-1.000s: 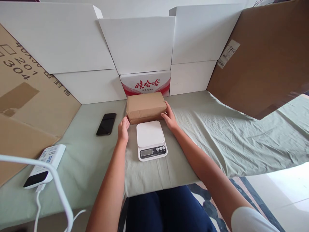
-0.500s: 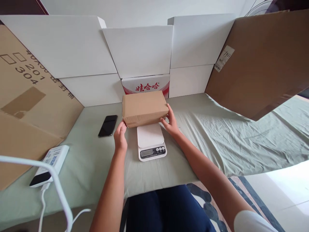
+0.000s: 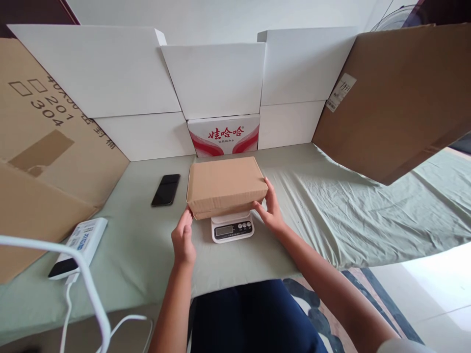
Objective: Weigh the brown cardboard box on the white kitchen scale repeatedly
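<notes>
Cardboard box over kitchen scale, held at both ends.
Long axis runs left-right; left hand fingers touch its left lower corner, right hand fingers curl against the right end, equally near.

The scene is evenly and softly lit by diffuse daylight, brightest on the floor at the lower right, where detail is nearly washed out. Only faint shadows are cast, one under the brown box. Straight edges are bowed toward the frame's borders by the wide lens, and focus is held throughout.
</notes>
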A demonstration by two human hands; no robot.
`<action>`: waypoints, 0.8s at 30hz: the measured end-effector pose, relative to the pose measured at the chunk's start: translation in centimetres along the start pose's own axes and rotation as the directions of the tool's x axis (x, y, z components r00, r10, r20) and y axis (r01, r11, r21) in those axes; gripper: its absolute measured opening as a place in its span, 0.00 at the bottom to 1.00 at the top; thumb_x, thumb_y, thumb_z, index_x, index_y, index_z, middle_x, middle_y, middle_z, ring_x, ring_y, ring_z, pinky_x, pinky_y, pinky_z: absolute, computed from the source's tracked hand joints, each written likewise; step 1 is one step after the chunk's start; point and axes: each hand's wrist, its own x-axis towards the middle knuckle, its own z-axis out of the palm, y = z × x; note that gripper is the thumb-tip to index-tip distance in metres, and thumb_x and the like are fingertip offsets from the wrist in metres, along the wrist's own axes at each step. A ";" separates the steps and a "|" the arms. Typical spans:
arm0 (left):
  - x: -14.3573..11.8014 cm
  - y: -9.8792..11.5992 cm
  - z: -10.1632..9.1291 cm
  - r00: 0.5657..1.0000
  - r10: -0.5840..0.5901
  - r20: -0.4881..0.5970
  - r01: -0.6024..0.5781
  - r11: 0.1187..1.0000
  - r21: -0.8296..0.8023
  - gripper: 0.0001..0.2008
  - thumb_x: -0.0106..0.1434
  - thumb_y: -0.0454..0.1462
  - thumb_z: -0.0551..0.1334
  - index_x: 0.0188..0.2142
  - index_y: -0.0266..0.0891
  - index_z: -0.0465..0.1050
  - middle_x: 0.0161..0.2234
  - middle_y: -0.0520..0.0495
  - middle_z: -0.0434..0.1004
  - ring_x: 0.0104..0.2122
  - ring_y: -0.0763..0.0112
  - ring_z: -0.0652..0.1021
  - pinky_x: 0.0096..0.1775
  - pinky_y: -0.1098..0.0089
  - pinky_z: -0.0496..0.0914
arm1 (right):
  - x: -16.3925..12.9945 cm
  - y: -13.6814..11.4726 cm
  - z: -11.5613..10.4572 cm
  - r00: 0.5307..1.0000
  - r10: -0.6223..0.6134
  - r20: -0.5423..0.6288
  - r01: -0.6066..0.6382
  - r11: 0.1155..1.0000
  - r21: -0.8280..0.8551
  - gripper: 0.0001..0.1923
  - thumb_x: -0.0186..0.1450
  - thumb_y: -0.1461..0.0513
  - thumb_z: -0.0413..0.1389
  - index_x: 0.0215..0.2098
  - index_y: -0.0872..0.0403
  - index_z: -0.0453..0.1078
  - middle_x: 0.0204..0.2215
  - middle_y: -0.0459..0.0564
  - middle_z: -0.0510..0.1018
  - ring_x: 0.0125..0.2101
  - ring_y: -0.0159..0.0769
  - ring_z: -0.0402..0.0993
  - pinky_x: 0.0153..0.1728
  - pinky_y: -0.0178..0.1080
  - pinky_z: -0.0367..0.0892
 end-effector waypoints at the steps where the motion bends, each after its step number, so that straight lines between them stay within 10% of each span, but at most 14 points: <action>1: 0.0 0.0 0.0 1.000 -0.008 -0.002 0.008 1.000 0.002 0.36 0.65 0.58 0.58 0.62 0.33 0.72 0.61 0.32 0.73 0.64 0.48 0.70 0.64 0.53 0.63 | -0.1 -0.1 0.0 1.000 0.001 -0.002 -0.001 1.000 0.006 0.38 0.70 0.46 0.55 0.73 0.38 0.46 0.69 0.53 0.57 0.66 0.50 0.60 0.61 0.52 0.68; 24: -0.4 -0.2 -0.3 0.998 -0.053 -0.039 0.053 0.999 0.003 0.35 0.64 0.58 0.58 0.60 0.36 0.74 0.59 0.33 0.75 0.62 0.48 0.72 0.64 0.51 0.64 | 0.0 0.1 -0.3 0.999 -0.010 -0.045 0.010 1.000 -0.001 0.37 0.68 0.43 0.54 0.71 0.39 0.50 0.66 0.54 0.60 0.64 0.54 0.62 0.58 0.56 0.68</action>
